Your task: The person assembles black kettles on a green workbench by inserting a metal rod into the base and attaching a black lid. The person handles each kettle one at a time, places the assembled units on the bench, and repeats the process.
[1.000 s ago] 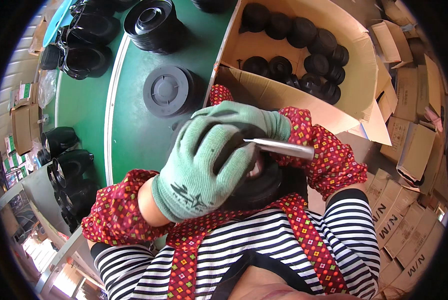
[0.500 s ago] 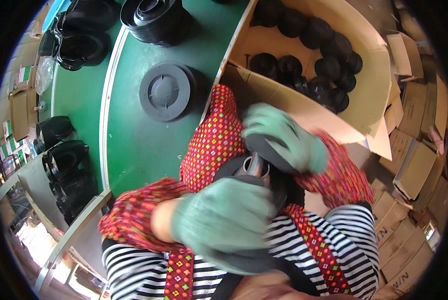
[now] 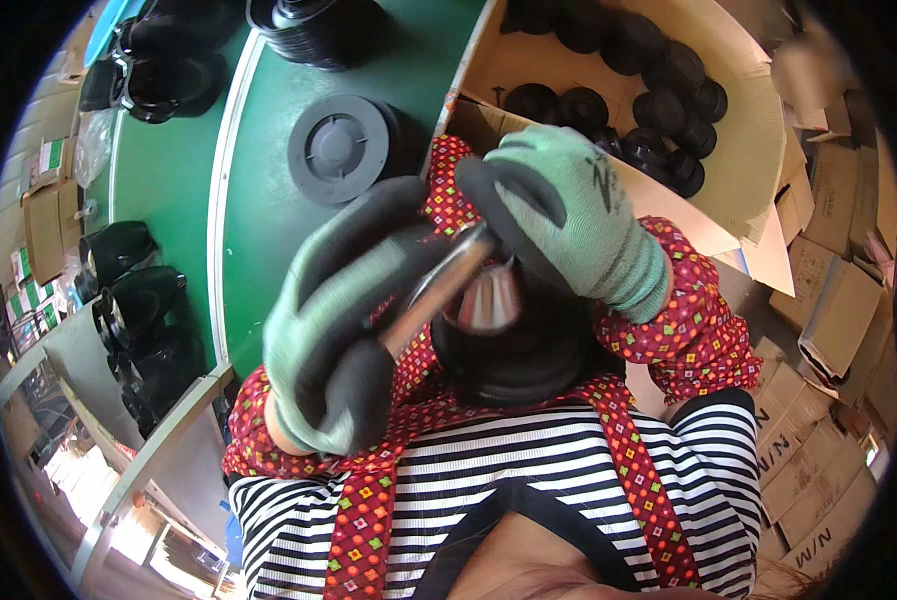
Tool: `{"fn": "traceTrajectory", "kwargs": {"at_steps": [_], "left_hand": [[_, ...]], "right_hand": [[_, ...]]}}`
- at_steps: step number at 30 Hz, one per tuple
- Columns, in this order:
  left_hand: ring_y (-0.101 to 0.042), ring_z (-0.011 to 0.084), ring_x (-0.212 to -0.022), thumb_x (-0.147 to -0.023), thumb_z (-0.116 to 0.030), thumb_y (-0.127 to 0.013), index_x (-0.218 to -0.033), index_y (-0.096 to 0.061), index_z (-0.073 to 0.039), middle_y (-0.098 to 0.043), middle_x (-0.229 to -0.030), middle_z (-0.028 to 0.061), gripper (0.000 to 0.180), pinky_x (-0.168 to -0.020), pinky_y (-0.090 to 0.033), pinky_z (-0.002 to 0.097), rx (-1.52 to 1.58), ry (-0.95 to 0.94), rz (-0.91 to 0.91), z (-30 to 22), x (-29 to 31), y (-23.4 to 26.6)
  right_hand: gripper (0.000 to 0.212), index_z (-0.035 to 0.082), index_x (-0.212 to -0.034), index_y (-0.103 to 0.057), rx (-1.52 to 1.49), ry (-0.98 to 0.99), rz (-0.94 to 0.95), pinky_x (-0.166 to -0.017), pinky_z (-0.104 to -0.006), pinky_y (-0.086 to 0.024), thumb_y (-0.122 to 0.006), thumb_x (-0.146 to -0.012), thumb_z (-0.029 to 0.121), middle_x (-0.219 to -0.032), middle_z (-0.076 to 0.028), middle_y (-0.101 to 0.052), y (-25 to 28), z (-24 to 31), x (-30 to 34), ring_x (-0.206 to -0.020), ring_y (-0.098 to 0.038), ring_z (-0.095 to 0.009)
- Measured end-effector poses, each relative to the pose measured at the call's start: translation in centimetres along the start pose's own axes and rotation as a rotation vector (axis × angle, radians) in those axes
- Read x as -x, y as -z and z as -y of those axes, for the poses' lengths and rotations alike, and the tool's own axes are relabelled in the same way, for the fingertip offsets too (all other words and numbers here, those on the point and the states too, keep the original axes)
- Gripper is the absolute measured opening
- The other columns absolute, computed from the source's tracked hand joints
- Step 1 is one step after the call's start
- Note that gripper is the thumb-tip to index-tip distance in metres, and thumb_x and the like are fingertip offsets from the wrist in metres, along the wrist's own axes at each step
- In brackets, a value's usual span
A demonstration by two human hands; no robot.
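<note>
My left hand (image 3: 334,330), in a green glove with a dark palm, has its thumb and fingers apart. A motion-smeared brownish bar (image 3: 431,302) with a shiny end slants up from between them toward my right hand (image 3: 569,205). That gloved right hand has its fingers closed about the bar's upper end. Below both hands, a black round part (image 3: 529,355) lies against my lap. Within it sits a shiny metal cup-like piece (image 3: 489,300), blurred and partly behind the bar. Whether my left fingers touch the bar is unclear.
A grey-black flanged disc (image 3: 339,148) and a stack of black round parts (image 3: 319,35) stand on the green bench (image 3: 254,250). An open carton (image 3: 744,205) of black parts is at right. More black pieces (image 3: 139,290) line the left; flattened cartons (image 3: 809,470) lie at far right.
My left hand has moved left and up off the metal piece, its fingers spreading. My right hand has risen slightly, and the slanted bar now shows between the hands.
</note>
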State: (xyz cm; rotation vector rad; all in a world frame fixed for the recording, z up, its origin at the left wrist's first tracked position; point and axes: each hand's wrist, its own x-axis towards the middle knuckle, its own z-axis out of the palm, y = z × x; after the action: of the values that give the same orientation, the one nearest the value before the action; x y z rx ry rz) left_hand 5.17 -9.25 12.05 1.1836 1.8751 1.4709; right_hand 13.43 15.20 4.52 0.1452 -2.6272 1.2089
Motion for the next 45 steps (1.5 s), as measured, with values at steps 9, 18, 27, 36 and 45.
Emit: {"fn": "traceTrajectory", "kwargs": {"at_steps": [9, 18, 27, 36, 45], "left_hand": [[-0.044, 0.007, -0.048, -0.112, -0.038, -0.051, -0.136, -0.066, 0.006, -0.055, -0.061, -0.0002, 0.052, -0.047, -0.03, 0.0249, -0.058, 0.608, -0.556, -1.2, 11.2, 4.3], [-0.068, 0.0153, -0.077, -0.109, -0.043, -0.059, -0.144, -0.059, 0.002, -0.07, -0.092, 0.0065, 0.057, -0.067, -0.056, 0.029, 0.293, 0.658, -0.651, 15.7, 27.8, 4.2], [-0.04, 0.0437, -0.151, -0.067, -0.029, -0.097, -0.156, -0.046, -0.003, -0.037, -0.163, 0.0262, 0.107, -0.125, -0.032, 0.0523, -0.395, 0.108, -0.395, 3.9, 20.4, 3.0], [-0.064, 0.0352, -0.131, -0.111, -0.024, -0.058, -0.151, -0.047, 0.002, -0.06, -0.147, 0.0184, 0.049, -0.107, -0.057, 0.0526, 0.373, 0.208, -0.685, 4.3, 20.7, 8.0], [-0.068, 0.0145, -0.073, -0.097, -0.033, -0.077, -0.109, -0.075, 0.0, -0.074, -0.083, 0.0086, 0.035, -0.07, -0.057, 0.0352, -0.185, 0.283, -1.201, 23.6, 5.2, 33.2]], "right_hand": [[0.057, 0.01, -0.142, -0.066, -0.301, -0.15, 0.08, -0.115, -0.0477, -0.042, -0.077, -0.089, 0.029, -0.141, -0.017, -0.061, 2.9, 4.1, 4.9, -0.134, -0.055, -0.038], [0.076, 0.002, -0.124, -0.072, -0.161, 0.045, -0.013, -0.108, -0.0502, -0.047, -0.1, -0.061, 0.035, -0.124, -0.017, -0.068, -1.6, 4.9, 11.2, -0.12, -0.062, -0.039], [0.043, -0.001, -0.123, -0.067, -0.877, -0.359, -0.398, -0.102, -0.0366, -0.052, -0.057, -0.109, 0.038, -0.121, -0.011, -0.07, -1.0, 9.4, 3.0, -0.111, -0.066, -0.021], [0.046, -0.002, -0.15, -0.051, -0.946, -0.187, -0.113, -0.119, -0.037, -0.039, -0.042, -0.115, 0.025, -0.148, -0.013, -0.057, -9.6, 11.8, -3.5, -0.137, -0.054, -0.023], [0.046, -0.007, -0.143, -0.059, -0.463, -0.2, -0.068, -0.102, -0.0349, -0.051, -0.063, -0.105, 0.019, -0.129, -0.015, -0.067, -11.1, 7.6, 2.4, -0.111, -0.066, -0.022]]}}
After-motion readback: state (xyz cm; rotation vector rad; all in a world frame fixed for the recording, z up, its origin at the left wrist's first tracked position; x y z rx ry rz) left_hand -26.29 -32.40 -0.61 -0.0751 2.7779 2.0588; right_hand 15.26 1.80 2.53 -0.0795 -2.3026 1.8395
